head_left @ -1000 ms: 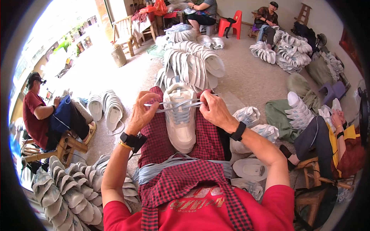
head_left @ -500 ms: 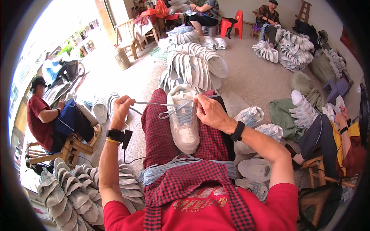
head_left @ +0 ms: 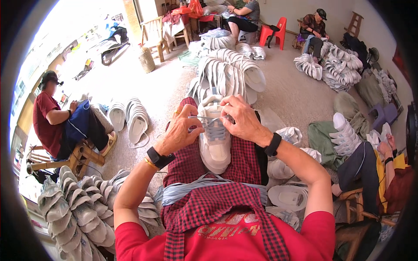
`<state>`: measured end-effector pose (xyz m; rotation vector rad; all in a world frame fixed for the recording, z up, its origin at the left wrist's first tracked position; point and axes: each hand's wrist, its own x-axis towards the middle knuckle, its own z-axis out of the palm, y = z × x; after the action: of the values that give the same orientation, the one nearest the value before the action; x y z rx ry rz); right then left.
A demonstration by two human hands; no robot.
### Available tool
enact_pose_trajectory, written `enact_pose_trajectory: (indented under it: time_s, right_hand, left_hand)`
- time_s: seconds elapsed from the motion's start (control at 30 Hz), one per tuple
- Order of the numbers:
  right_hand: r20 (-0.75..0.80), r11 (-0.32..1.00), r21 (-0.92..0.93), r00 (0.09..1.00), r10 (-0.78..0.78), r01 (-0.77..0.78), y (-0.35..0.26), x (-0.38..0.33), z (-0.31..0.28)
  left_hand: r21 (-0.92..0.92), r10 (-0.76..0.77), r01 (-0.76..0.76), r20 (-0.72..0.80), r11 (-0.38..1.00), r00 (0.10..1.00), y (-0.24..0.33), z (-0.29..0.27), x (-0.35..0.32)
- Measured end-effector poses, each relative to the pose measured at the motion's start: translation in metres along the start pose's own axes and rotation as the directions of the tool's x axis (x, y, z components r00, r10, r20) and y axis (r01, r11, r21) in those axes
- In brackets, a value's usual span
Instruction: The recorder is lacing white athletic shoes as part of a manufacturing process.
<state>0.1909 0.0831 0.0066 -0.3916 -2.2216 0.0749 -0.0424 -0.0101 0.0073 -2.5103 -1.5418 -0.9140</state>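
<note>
A white sneaker [head_left: 215, 152] rests on my lap between my thighs, its toe toward me, with pale blue laces [head_left: 214, 132] threaded through the eyelets. My left hand [head_left: 180, 128] is closed in a pinch on one lace end at the left of the shoe's collar. Opposite it, my right hand [head_left: 245, 122] pinches the other lace end close above the tongue. Between my fingers the laces cross over the top of the shoe; the exact crossing is partly hidden by my fingers. A bundle of loose pale blue laces [head_left: 213, 188] lies across my checked apron [head_left: 217, 204].
Stacked white shoes [head_left: 226, 76] stand just beyond my knees. Nested shoes [head_left: 80, 213] pile up at lower left, and more shoes [head_left: 289, 198] lie by my right side. Co-workers sit at left [head_left: 52, 106] and right [head_left: 387, 169]. A red chair [head_left: 273, 32] stands farther back.
My left hand has moved right and in toward the shoe, and the stretched lace has shortened between my hands. The lace loop beside the shoe no longer shows. My view has shifted slightly.
</note>
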Motion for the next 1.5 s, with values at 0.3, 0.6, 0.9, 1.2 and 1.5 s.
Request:
enact_pose_trajectory:
  time_s: [0.3, 0.6, 0.9, 1.2, 1.5]
  right_hand:
    - [0.013, 0.966, 0.17, 0.98, 0.197, -0.196, 0.036, -0.003, -0.017]
    - [-0.186, 0.933, -0.054, 0.921, 0.341, -0.356, 0.077, -0.036, -0.071]
    - [0.146, 0.983, -0.063, 0.973, 0.181, -0.173, 0.018, -0.015, -0.025]
    - [0.262, 0.996, -0.066, 0.964, -0.044, 0.063, 0.036, -0.024, -0.017]
    - [0.255, 0.933, -0.325, 0.964, -0.071, 0.155, 0.084, -0.036, -0.095]
  left_hand:
    - [-0.403, -0.126, 0.131, 0.041, 0.906, 0.991, -0.016, 0.005, 0.004]
    - [-0.256, -0.219, 0.185, -0.109, 0.949, 0.97, -0.01, 0.022, 0.0]
    - [-0.316, -0.247, 0.202, -0.108, 0.927, 0.963, -0.014, 0.022, 0.005]
    - [0.093, 0.062, -0.055, -0.076, 0.994, 0.995, -0.06, -0.004, -0.017]
    - [0.244, -0.079, 0.14, -0.246, 0.96, 0.966, -0.095, -0.058, -0.066]
